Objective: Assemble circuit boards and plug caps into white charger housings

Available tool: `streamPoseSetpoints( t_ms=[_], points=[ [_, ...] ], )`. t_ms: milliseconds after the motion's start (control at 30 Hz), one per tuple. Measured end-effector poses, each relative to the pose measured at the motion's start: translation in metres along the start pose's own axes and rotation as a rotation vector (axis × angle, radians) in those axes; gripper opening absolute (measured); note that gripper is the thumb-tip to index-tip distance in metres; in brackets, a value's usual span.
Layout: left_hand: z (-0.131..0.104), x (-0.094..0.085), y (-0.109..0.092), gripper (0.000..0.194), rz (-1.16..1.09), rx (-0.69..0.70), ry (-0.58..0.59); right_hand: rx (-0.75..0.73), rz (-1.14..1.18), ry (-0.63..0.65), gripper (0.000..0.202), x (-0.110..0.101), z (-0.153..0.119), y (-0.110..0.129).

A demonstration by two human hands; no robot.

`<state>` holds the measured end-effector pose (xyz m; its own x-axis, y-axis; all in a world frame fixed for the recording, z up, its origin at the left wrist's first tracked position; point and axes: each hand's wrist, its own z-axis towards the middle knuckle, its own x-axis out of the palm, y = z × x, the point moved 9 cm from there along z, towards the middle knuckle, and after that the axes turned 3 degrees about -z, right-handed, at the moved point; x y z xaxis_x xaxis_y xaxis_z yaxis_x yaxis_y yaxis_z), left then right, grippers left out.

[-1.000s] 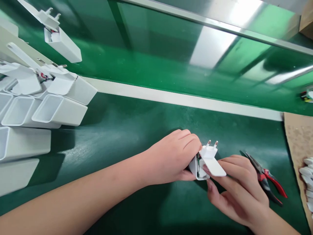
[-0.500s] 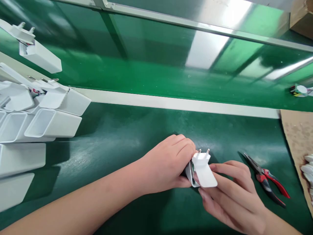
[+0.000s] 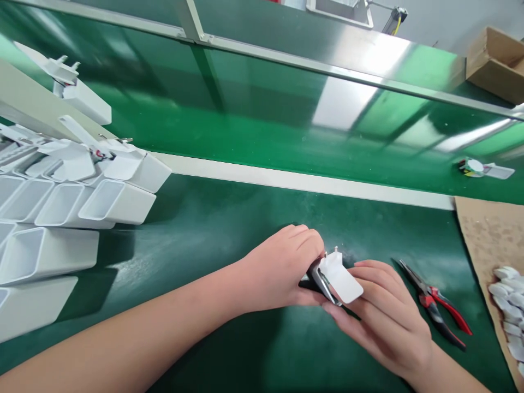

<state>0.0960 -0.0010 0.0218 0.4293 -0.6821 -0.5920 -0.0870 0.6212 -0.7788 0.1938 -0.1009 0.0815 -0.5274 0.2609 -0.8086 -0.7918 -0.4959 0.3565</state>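
My left hand [image 3: 282, 267] is wrapped round the housing of a white power adapter [image 3: 323, 284]; its fingers hide most of the body. The adapter's plug cover [image 3: 343, 279], with two metal pins at its top, stands tilted away from the housing's open end. A dark gap shows between the two parts. My right hand [image 3: 385, 316] is closed at the adapter's right side, its thumb against the lower edge and its fingers partly behind the cover. To the right of that hand lie long-nose pliers [image 3: 439, 313] with red and black handles.
Several white housings [image 3: 126, 202] are stacked at the left, some with plug covers hanging out. Another adapter [image 3: 85, 98] lies beyond. At the right, small white parts [image 3: 510, 300] rest on cardboard [image 3: 475, 229]. A pale strip [image 3: 286, 176] crosses the green table; a cardboard box [image 3: 491, 68] stands far right.
The adapter has turned in my hands, and its plug cover now tilts more to the right. My right fingers have closed in nearer. The camera view has shifted, showing more of the far side.
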Motion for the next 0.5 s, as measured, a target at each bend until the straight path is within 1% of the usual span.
streamPoseSetpoints(
  t_ms=[100, 200, 333, 500],
  points=[
    [0.0, -0.001, 0.0, 0.049, 0.004, 0.017, -0.019, 0.006, 0.037, -0.013, 0.027, 0.001, -0.001, 0.002],
    [-0.001, 0.001, 0.0, 0.046, 0.022, 0.033, -0.029, 0.002, 0.023, -0.028, 0.036, 0.001, 0.0, 0.003],
    [-0.002, 0.001, 0.001, 0.045, 0.038, 0.054, -0.054, 0.002, 0.012, -0.046, 0.042, -0.001, -0.002, 0.002],
    [-0.003, 0.0, 0.0, 0.043, 0.034, 0.074, -0.052, 0.045, 0.055, -0.009, 0.048, 0.006, -0.013, -0.007]
  ],
)
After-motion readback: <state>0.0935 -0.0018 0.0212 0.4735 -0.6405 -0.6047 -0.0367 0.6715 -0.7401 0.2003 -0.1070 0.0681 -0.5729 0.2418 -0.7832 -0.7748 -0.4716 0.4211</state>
